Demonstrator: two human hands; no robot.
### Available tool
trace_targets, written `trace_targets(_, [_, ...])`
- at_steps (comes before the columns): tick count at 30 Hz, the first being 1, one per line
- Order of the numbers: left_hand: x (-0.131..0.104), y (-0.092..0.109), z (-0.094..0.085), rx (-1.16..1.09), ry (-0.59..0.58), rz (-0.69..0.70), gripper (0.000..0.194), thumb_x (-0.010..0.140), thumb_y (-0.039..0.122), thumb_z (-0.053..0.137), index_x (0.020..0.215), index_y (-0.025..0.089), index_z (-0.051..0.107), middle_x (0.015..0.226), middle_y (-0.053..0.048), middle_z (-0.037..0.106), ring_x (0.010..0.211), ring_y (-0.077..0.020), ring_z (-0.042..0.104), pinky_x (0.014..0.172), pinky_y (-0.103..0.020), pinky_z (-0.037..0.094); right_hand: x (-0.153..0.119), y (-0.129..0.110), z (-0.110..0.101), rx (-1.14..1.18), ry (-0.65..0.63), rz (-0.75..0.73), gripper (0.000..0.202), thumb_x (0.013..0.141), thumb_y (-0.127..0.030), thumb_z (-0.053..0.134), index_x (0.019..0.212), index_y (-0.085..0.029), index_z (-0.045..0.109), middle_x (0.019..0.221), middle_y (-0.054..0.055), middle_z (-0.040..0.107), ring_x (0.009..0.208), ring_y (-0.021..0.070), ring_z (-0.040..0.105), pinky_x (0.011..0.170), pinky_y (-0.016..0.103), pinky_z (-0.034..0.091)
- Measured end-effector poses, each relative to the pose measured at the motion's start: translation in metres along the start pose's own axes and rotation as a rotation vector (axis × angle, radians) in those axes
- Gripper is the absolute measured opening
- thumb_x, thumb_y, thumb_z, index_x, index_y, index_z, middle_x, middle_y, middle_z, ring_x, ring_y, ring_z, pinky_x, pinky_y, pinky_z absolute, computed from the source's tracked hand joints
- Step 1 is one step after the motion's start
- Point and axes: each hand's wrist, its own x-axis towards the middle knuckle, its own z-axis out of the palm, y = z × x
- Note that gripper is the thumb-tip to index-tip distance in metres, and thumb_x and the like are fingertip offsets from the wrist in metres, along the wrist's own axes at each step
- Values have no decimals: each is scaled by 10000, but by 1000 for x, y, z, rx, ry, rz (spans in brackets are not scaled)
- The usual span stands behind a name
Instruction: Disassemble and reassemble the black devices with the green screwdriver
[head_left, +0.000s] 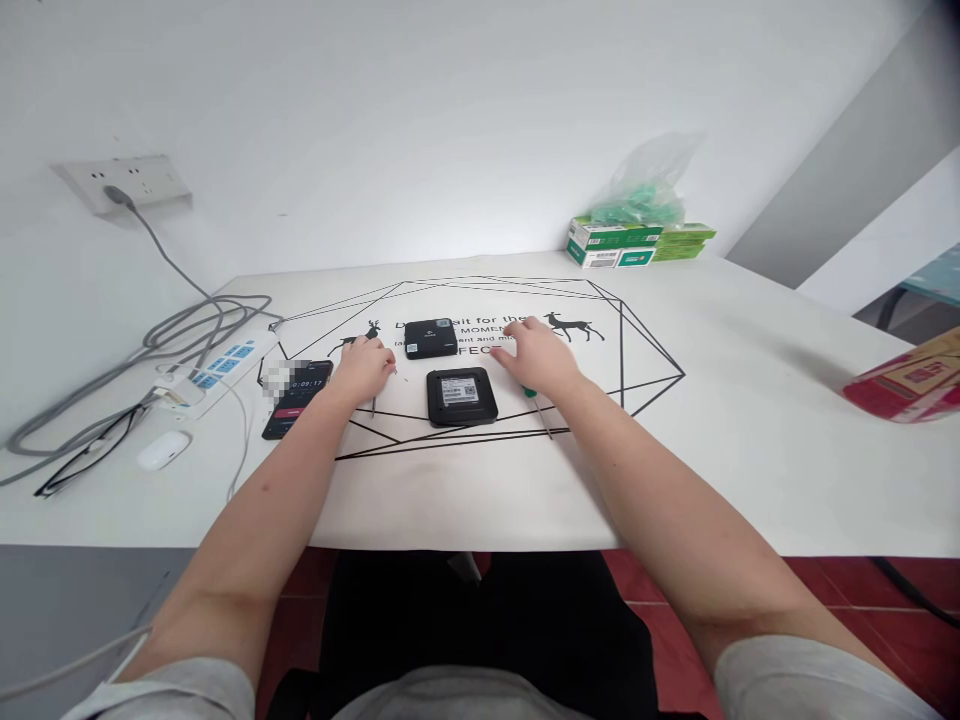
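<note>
Nearest, we've got a green-handled screwdriver (531, 393), partly hidden by our R hand (540, 355), its fingers loosely spread; labelled blk box (462, 397) sits btwn hands. L hand (364, 368) curls, we can't tell if gripping. Just beyond, 2nd blk box (430, 339); far R, green cartons (616, 237).

A second case (430, 339) lay at eleven o'clock from the labelled case (461, 396) on the desk (465, 500), the left hand (364, 368) at ten, the right hand (541, 358) at two, a screwdriver (531, 393) at three.
</note>
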Motion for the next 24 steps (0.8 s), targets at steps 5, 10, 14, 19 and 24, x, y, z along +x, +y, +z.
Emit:
trace_targets(5, [-2, 5, 1, -2, -34, -8, 336, 1020, 366, 532, 1023, 243, 844, 1247, -178, 731, 1293, -422, 529, 1110, -599, 396, 1, 6, -7, -91, -205, 307, 617, 1009, -617, 589, 1427, -163, 605, 1468, 273, 600, 1250, 430, 703, 967, 545, 604])
trace_targets(10, [0, 8, 3, -38, -30, -35, 271, 1004, 325, 584, 922, 229, 824, 1212, -174, 740, 1276, -418, 556, 1107, -601, 397, -1, 3, -3, -95, -221, 309, 534, 1019, -580, 592, 1379, -188, 628, 1410, 243, 651, 1265, 412, 694, 972, 524, 604])
trace_targets(14, [1, 10, 2, -70, -13, -51, 226, 965, 296, 618, 835, 226, 790, 1159, -164, 761, 1238, -415, 583, 1087, -603, 432, -4, -6, 2, -128, -96, 142, 465, 1030, -492, 593, 1357, -167, 655, 1437, 251, 644, 1368, 441, 602, 1062, 570, 571])
trace_targets(19, [-5, 21, -7, -184, 21, -13, 223, 989, 329, 584, 956, 230, 781, 1173, -115, 773, 1154, -332, 654, 1034, -488, 526, -11, -21, 6, 3, -132, -143, 400, 1068, -457, 549, 1325, -179, 679, 1351, 202, 692, 1268, 377, 666, 1096, 518, 558])
trace_targets(24, [-10, 48, -4, -512, 48, 108, 198, 996, 374, 601, 964, 246, 748, 1076, -42, 777, 1012, -251, 680, 965, -402, 553, -13, -24, 13, 63, -312, -228, 493, 1070, -594, 535, 1342, -205, 668, 1375, 187, 635, 1113, 342, 728, 1008, 492, 593])
